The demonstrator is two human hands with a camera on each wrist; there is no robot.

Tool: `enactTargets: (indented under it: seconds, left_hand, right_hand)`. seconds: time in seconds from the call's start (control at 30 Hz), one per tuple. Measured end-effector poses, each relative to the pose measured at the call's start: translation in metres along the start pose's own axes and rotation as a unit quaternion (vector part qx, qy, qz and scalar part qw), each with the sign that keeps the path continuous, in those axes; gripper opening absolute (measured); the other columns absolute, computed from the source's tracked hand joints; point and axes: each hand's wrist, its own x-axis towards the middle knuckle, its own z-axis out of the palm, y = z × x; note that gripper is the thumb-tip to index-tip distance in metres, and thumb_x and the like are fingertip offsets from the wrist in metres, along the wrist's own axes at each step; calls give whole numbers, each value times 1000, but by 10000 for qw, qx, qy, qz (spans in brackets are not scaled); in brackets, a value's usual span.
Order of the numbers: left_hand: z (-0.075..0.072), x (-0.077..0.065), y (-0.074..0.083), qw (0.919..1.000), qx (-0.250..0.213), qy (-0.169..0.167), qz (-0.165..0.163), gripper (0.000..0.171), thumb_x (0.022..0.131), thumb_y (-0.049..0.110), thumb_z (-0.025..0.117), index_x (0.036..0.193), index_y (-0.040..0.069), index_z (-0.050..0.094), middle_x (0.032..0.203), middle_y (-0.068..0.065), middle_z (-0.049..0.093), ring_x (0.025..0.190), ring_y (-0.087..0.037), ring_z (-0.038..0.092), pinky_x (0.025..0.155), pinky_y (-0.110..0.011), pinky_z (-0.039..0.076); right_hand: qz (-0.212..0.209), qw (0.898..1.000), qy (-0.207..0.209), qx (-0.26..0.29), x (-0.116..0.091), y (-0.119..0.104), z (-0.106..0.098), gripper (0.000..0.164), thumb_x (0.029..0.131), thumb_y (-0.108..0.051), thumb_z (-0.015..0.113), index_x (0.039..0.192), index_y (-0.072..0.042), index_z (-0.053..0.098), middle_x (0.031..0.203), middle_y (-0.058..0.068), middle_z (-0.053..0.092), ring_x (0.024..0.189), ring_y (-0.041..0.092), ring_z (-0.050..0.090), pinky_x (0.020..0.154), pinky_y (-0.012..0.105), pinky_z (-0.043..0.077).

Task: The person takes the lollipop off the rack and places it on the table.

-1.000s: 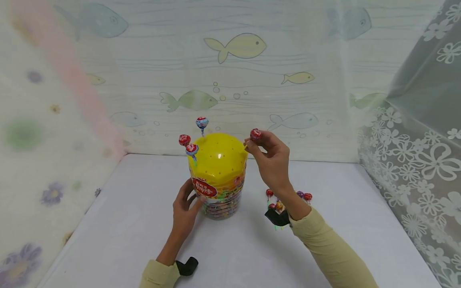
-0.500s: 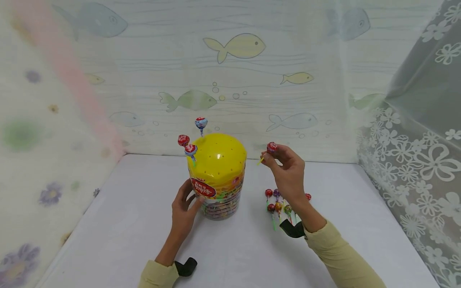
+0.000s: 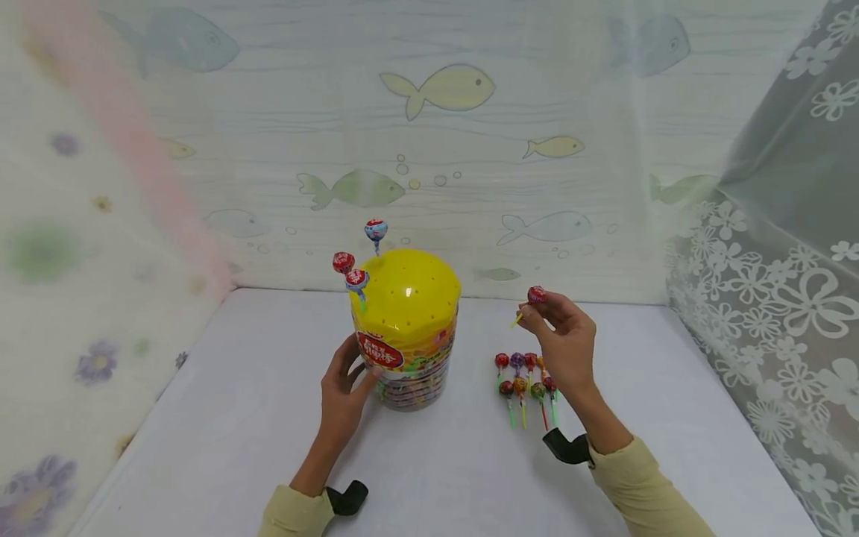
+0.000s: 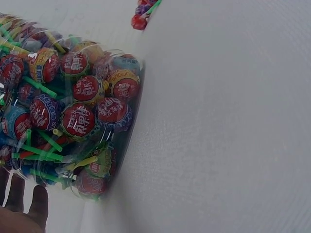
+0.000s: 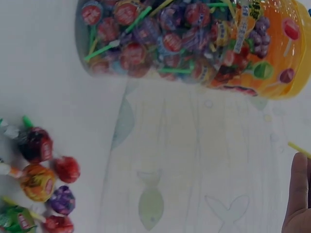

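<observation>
A clear plastic jar full of wrapped lollipops stands upright on the table under a yellow lid dotted with small holes. My left hand holds its lower left side, thumb in front and fingers round the side. Three lollipops stick up from the lid's left part: a light blue one, a red one and a red-and-blue one. Right of the jar, my right hand pinches a red lollipop by its yellow stick, in the air and apart from the lid.
Several loose lollipops lie in two rows on the white table, right of the jar and partly hidden by my right hand. A fish-patterned curtain hangs behind, and a lace curtain borders the right side.
My right hand has drawn back from the lid's right edge, moving right and down with the red lollipop. More loose lollipops show. The left hand and jar stay put.
</observation>
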Motion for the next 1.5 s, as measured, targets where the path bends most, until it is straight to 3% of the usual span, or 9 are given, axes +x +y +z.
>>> enactTargets:
  seconds: [0.27, 0.43, 0.53, 0.73, 0.9, 1.03, 1.23, 1.5]
  left_hand:
    - [-1, 0, -3, 10000, 13, -4, 10, 68, 95, 5, 69, 156, 15, 39, 154, 0, 48, 140, -10, 45, 115, -33, 43]
    - [-1, 0, -3, 10000, 3, 18, 26, 69, 95, 5, 69, 155, 15, 39, 154, 0, 47, 141, -11, 45, 116, -36, 42]
    - [-1, -1, -3, 10000, -13, 23, 23, 68, 95, 5, 69, 155, 14, 39, 154, 0, 48, 141, -10, 45, 115, -32, 42]
    - [-1, -3, -2, 10000, -33, 62, 17, 68, 94, 4, 69, 155, 14, 40, 153, 1, 48, 141, -10, 45, 111, -22, 43]
    - [-1, -3, -1, 10000, -45, 31, 59, 68, 94, 3, 68, 155, 13, 39, 154, 0, 48, 141, -10, 45, 112, -23, 43]
    - [-1, -2, 0, 10000, -44, 15, 66, 69, 94, 3, 69, 155, 14, 39, 154, 0, 48, 141, -10, 45, 114, -27, 42]
    - [0, -1, 1, 10000, -59, -19, 51, 68, 95, 3, 68, 155, 13, 40, 153, 1, 48, 141, -11, 45, 117, -39, 41]
    - [0, -1, 1, 10000, -35, -15, 63, 68, 94, 3, 68, 155, 13, 39, 153, 1, 48, 141, -10, 45, 116, -34, 42]
  right_hand:
    - [456, 9962, 158, -728, -12, 11, -27, 25, 94, 4, 68, 117, 13, 63, 100, -2, 74, 89, 8, 73, 78, 25, 61]
    - [731, 9882, -70, -1346, -22, 19, -48, 26, 95, -3, 69, 116, 11, 63, 95, -8, 74, 86, 5, 72, 76, 21, 61]
    - [929, 9807, -221, -1706, -30, 24, -63, 27, 96, -6, 69, 117, 10, 63, 94, -13, 72, 86, 2, 71, 75, 19, 60]
    - [1557, 9654, -410, -2053, -49, 32, -87, 34, 97, -10, 68, 124, 10, 61, 99, 4, 72, 86, 3, 71, 76, 26, 62]
    - [2101, 9497, -493, -2270, -60, 36, -102, 40, 99, -11, 66, 130, 12, 56, 106, 21, 69, 85, 1, 71, 77, 29, 63]
    - [2537, 9353, -601, -2393, -66, 39, -111, 43, 99, -12, 66, 133, 12, 54, 110, 28, 69, 85, 5, 73, 76, 25, 62]
    - [3184, 9080, -725, -2624, -71, 42, -116, 45, 98, -13, 67, 133, 12, 54, 107, 23, 71, 83, 9, 73, 75, 26, 62]
    - [3674, 8693, -923, -3175, -69, 46, -119, 44, 97, -16, 68, 127, 14, 57, 97, 14, 73, 77, 14, 69, 66, 25, 61]
